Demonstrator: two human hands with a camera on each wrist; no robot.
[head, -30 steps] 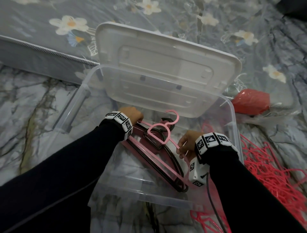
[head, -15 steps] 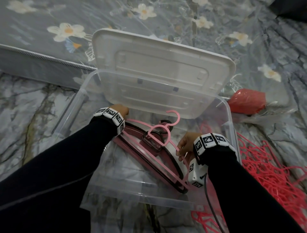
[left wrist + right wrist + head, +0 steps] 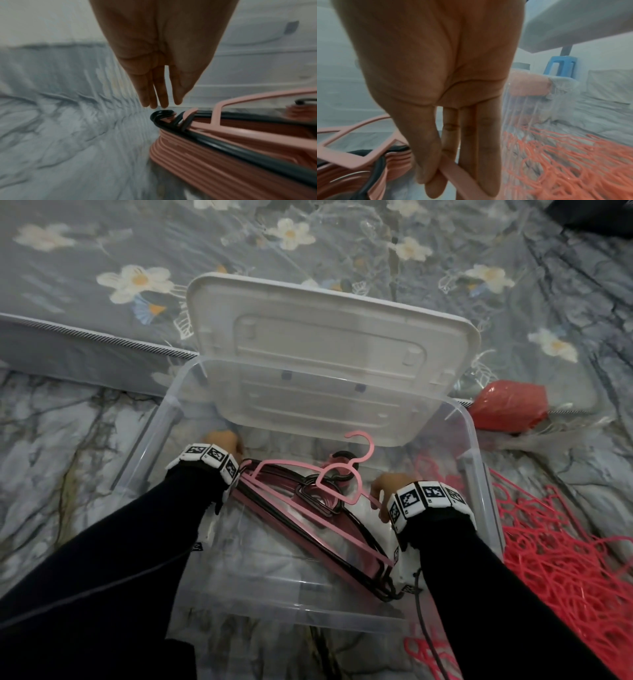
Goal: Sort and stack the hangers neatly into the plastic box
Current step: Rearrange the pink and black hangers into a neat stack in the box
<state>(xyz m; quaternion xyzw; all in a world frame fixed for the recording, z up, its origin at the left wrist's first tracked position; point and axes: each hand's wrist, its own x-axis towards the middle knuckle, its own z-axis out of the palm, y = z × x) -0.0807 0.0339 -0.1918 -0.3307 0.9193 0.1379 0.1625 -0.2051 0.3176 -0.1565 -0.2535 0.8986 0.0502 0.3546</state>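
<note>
A clear plastic box point(image 3: 291, 614) stands on the floor with its white lid point(image 3: 325, 344) tipped open at the back. Inside lies a stack of pink and black hangers point(image 3: 308, 508), and a light pink hanger point(image 3: 359, 486) rests on top with its hook pointing at the lid. My right hand point(image 3: 383, 487) is inside the box at the right and pinches that hanger's arm point(image 3: 462, 180) between thumb and fingers point(image 3: 436, 175). My left hand point(image 3: 222, 440) is at the stack's left end. Its fingers point(image 3: 154, 94) are straight, just above the hanger tips point(image 3: 163, 113), holding nothing.
A heap of red hangers point(image 3: 565, 559) lies on the floor right of the box. A red bag point(image 3: 507, 405) sits by the mattress point(image 3: 102, 268) with its floral sheet behind the box. A blue stool point(image 3: 559, 65) stands farther off.
My left hand has slid left, off the end of the hanger stack, and now holds nothing. The right hand keeps its pinch on the pink hanger.
</note>
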